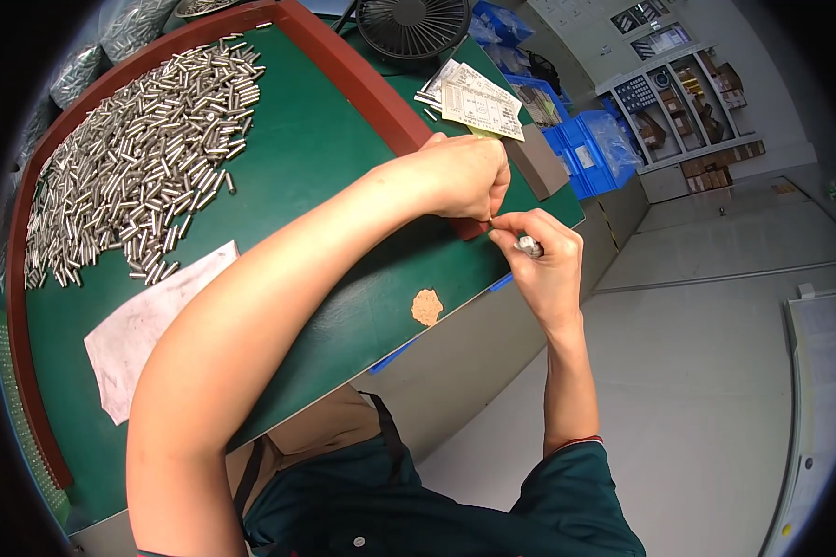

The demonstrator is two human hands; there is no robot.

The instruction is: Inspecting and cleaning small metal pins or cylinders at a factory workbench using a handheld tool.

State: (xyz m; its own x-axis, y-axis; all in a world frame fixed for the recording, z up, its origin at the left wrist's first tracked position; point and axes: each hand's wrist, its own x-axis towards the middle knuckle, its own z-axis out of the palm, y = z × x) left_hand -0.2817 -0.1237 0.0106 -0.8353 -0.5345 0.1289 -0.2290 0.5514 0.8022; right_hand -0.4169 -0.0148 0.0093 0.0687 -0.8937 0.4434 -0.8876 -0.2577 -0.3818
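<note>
My left hand is closed in a pinch over the end of the red-brown wooden rail. Its fingertips meet those of my right hand; whatever is pinched between them is too small to make out. Curled fingers of the right hand also hold a small silvery piece, mostly hidden in the palm. A wide heap of short metal pins lies on the green tabletop, left of my left forearm. Just beyond my left hand lie printed paper slips, with a few loose pins beside them.
A stained pale cloth lies partly under my left forearm. Near the table's front edge is a tan scrap. A black fan stands at the back, bagged pins at the far left. Blue bins and a grey-brown block are right.
</note>
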